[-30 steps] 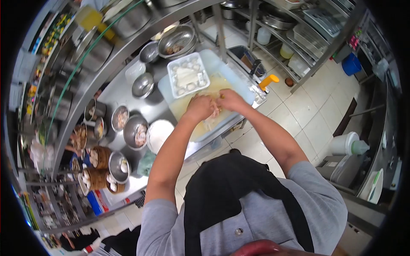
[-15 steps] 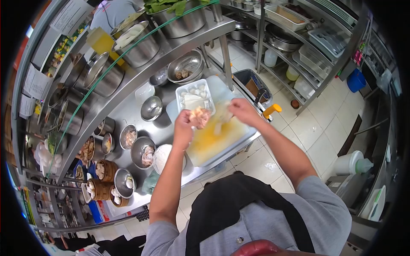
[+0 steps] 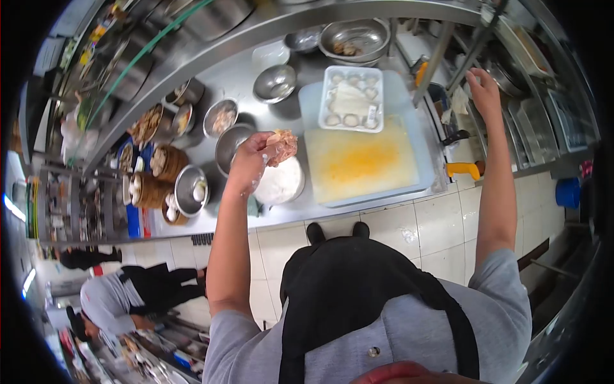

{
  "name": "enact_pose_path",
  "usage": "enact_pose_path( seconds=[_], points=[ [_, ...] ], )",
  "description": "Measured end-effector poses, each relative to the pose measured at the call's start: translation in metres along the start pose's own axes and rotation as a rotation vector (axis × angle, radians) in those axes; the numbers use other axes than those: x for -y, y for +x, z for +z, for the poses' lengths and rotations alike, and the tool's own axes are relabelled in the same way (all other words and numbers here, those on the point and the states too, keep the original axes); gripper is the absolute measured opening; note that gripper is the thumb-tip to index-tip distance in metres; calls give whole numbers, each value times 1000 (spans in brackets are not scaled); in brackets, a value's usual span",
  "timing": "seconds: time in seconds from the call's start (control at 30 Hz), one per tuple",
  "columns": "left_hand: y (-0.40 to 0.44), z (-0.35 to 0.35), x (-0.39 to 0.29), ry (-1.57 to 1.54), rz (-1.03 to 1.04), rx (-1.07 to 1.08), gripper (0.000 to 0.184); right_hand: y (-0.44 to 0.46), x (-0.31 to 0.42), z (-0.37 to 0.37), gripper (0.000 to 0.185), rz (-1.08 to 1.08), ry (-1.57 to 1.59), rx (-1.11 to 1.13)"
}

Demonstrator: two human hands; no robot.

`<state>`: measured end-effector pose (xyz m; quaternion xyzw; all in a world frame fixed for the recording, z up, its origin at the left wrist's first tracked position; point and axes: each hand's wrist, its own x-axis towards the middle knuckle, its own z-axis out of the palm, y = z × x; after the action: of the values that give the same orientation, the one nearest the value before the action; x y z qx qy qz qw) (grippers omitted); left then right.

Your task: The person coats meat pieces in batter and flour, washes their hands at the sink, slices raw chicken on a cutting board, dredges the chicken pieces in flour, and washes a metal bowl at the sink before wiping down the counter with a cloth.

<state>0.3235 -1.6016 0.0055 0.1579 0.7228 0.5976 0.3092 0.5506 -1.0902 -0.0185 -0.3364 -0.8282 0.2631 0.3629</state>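
Observation:
My left hand point(image 3: 248, 168) is closed round a pinkish clump of raw meat point(image 3: 283, 147) with a yellowish patch on top. White specks stick to that hand and wrist. Just below it is a round container of white powder point(image 3: 279, 184); a steel bowl point(image 3: 233, 147) is partly hidden behind the hand. My right hand point(image 3: 484, 93) is stretched far to the right, past the table's end, its fingers apart. A crumpled whitish scrap point(image 3: 459, 101) shows just left of and below it, apart from the fingers.
A yellow-stained cutting board point(image 3: 326, 185) lies on the table with a white compartment tray point(image 3: 350, 121) at its back. Knives with a black handle point(image 3: 456, 137) and a yellow handle point(image 3: 463, 169) hang at the table's right end. Steel bowls point(image 3: 275, 83) and bamboo steamers point(image 3: 169, 163) stand left. Another person point(image 3: 121, 294) bends at lower left.
My right hand has swung right, off the board, and let go of a whitish scrap. My left hand has moved left with the meat, over the powder container. The view has turned.

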Motion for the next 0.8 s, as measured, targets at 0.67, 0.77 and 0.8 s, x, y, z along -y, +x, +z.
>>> enact_pose_path(
  seconds=[0.67, 0.77, 0.8],
  points=[
    [-10, -46, 71, 1088, 338, 118, 19, -228, 60, 131, 16, -210, -127, 212],
    [-12, -30, 81, 1317, 239, 248, 19, -226, 59, 133, 16, -174, -136, 277],
    [-9, -33, 88, 1313, 247, 254, 19, -227, 58, 135, 16, -172, -145, 271]
  ],
)
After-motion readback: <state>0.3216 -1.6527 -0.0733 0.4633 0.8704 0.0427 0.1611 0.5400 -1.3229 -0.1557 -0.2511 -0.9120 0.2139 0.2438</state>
